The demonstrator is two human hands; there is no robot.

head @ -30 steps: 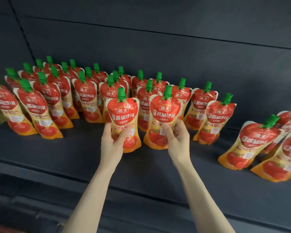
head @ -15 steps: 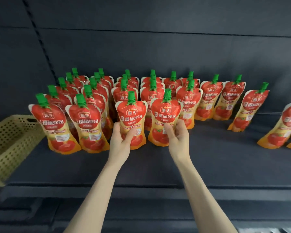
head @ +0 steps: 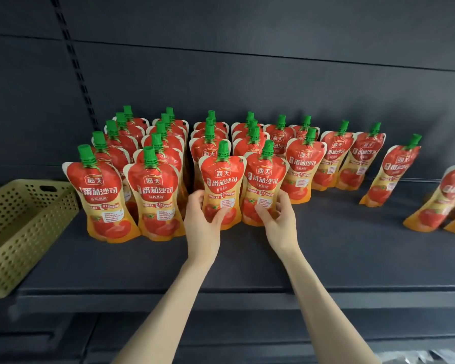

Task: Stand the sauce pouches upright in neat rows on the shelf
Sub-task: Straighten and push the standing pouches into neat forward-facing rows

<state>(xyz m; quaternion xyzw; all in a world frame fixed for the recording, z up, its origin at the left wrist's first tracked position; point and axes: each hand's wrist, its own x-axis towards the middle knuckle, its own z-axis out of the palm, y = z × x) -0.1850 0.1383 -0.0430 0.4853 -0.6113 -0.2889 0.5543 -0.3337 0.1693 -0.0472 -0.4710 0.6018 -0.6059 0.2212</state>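
Left hand grasps left pouch low down; right hand grasps right pouch. Both upright on shelf, side by side, touching. Risk: soft base sags on release, pouch tips back, knocks rows just behind fingers.

The left hand and right hand have brought the left pouch and right pouch from leaning apart to upright, side by side. A yellow basket has come into view at the left.
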